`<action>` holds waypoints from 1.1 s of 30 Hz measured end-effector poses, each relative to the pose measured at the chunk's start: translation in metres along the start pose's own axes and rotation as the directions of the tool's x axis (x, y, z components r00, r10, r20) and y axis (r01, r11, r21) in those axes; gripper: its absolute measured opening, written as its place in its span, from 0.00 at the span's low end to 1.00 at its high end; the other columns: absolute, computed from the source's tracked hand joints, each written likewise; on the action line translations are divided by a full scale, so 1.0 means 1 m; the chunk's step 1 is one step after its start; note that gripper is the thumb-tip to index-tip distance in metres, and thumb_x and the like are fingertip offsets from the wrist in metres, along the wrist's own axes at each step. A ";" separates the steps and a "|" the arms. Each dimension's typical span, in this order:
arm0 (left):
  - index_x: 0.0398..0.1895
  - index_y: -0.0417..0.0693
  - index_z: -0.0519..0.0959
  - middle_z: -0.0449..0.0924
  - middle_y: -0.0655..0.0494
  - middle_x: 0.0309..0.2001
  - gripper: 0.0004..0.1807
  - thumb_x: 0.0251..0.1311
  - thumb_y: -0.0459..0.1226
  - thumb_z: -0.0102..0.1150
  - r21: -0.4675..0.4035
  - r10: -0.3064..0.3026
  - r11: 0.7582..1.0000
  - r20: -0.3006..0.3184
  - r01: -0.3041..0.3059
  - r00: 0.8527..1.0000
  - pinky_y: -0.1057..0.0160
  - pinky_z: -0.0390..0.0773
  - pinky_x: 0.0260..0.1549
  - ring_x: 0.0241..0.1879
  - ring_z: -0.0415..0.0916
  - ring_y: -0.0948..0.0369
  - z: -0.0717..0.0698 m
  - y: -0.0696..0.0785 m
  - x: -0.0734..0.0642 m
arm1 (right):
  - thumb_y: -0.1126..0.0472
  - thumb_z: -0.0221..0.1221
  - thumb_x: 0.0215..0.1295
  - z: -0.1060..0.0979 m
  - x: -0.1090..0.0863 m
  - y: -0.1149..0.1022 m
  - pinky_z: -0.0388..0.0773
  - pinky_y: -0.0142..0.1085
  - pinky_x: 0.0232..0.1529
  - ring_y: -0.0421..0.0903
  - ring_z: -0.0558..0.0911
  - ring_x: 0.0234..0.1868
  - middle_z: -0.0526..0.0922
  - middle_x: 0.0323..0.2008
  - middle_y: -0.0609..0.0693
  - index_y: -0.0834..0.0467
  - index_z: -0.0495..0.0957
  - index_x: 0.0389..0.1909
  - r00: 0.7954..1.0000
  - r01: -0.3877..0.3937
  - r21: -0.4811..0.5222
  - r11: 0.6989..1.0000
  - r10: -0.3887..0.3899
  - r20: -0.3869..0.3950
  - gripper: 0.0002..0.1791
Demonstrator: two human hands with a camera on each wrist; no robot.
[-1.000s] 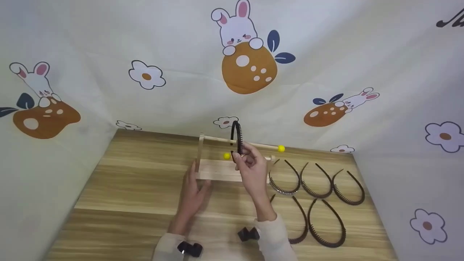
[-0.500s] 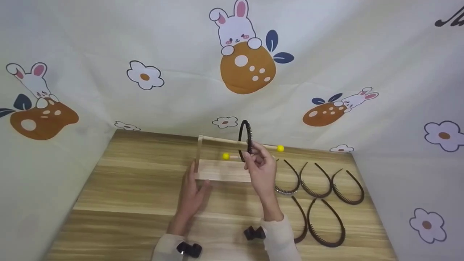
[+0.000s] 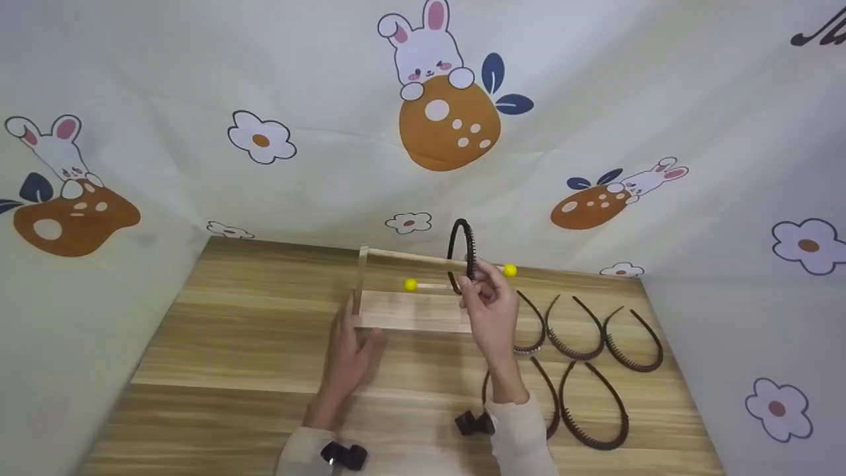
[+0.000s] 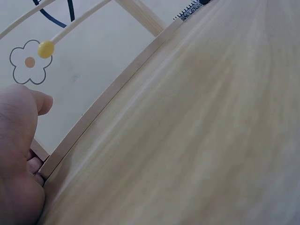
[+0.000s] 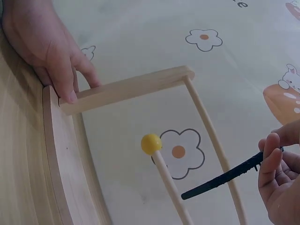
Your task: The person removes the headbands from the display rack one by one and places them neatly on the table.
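Observation:
My right hand (image 3: 492,311) pinches a black toothed headband (image 3: 462,254) upright at the wooden rack's back rod. One leg of the headband passes behind that rod, the other in front. In the right wrist view, the headband (image 5: 222,178) crosses a rod, its free tip close to the other rod. My left hand (image 3: 350,354) holds the left end of the wooden rack (image 3: 410,311), fingers (image 5: 63,70) at the corner of post and base. A yellow ball caps each rod, the back one (image 3: 509,270) at right and the front one (image 3: 410,284) at left. My right hand hides the rack's right end.
Several dark headbands lie on the wooden tabletop (image 3: 231,350) right of the rack, one (image 3: 595,406) nearest the front and another (image 3: 634,340) farthest right. My right forearm covers part of some. A printed cloth (image 3: 317,192) rises behind the table.
My right hand has moved right with the headband, along the back rod toward its yellow ball. My left hand and the rack stay in place.

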State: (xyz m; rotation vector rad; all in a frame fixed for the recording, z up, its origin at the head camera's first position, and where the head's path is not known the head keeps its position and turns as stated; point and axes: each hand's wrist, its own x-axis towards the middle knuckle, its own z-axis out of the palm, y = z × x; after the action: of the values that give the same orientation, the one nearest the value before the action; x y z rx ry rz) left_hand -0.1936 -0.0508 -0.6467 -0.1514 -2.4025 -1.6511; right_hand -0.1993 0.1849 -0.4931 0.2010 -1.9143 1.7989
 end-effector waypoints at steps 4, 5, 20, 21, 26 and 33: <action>0.91 0.42 0.47 0.48 0.30 0.88 0.48 0.80 0.40 0.65 -0.010 0.013 1.000 0.006 -0.013 1.000 0.23 0.54 0.80 0.84 0.50 0.30 -0.001 0.000 -0.001 | 0.79 0.64 0.72 -0.006 0.001 0.000 0.84 0.28 0.27 0.38 0.82 0.25 0.85 0.38 0.62 0.77 0.80 0.61 1.000 0.003 -0.001 1.000 -0.003 -0.007 0.18; 0.91 0.42 0.47 0.48 0.30 0.88 0.48 0.80 0.40 0.64 -0.011 0.013 1.000 0.006 -0.013 1.000 0.23 0.54 0.80 0.84 0.50 0.30 -0.001 0.000 -0.001 | 0.79 0.64 0.72 -0.007 0.002 0.000 0.84 0.28 0.27 0.37 0.82 0.25 0.85 0.38 0.60 0.77 0.80 0.61 1.000 0.000 0.000 1.000 0.000 -0.010 0.18; 0.91 0.43 0.48 0.49 0.30 0.87 0.47 0.80 0.41 0.64 0.001 -0.005 1.000 0.005 0.005 1.000 0.24 0.55 0.80 0.84 0.52 0.30 0.000 0.000 -0.001 | 0.80 0.63 0.72 -0.026 0.008 0.003 0.82 0.27 0.22 0.37 0.81 0.23 0.84 0.39 0.65 0.78 0.79 0.62 0.998 -0.003 -0.016 1.000 0.002 -0.061 0.19; 0.91 0.43 0.48 0.49 0.31 0.87 0.47 0.80 0.41 0.64 0.000 -0.013 1.000 0.007 0.013 1.000 0.24 0.55 0.80 0.84 0.52 0.30 0.000 0.000 -0.001 | 0.80 0.62 0.73 -0.028 0.008 0.002 0.83 0.28 0.20 0.37 0.82 0.23 0.84 0.38 0.63 0.78 0.79 0.62 0.998 -0.003 -0.004 1.000 0.002 -0.060 0.18; 0.92 0.47 0.48 0.49 0.32 0.88 0.47 0.81 0.42 0.64 0.005 -0.044 0.999 0.012 0.044 0.999 0.23 0.57 0.79 0.83 0.54 0.30 -0.001 0.001 -0.001 | 0.80 0.62 0.72 -0.034 0.010 0.003 0.83 0.27 0.22 0.35 0.82 0.24 0.84 0.38 0.62 0.79 0.78 0.61 0.998 0.026 0.002 1.000 -0.026 -0.063 0.18; 0.91 0.43 0.48 0.49 0.31 0.87 0.48 0.80 0.41 0.65 0.005 0.003 1.000 0.002 -0.003 1.000 0.25 0.57 0.80 0.84 0.52 0.32 0.000 0.000 0.000 | 0.80 0.64 0.72 -0.045 0.011 0.006 0.84 0.26 0.29 0.37 0.82 0.27 0.85 0.38 0.53 0.78 0.80 0.61 0.996 0.026 -0.060 0.998 -0.031 -0.089 0.18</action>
State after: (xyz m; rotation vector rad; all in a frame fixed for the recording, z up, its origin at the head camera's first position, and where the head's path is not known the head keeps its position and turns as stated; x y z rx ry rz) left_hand -0.1933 -0.0506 -0.6469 -0.1563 -2.4065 -1.6449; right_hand -0.1999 0.2320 -0.4933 0.1241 -1.8889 1.7012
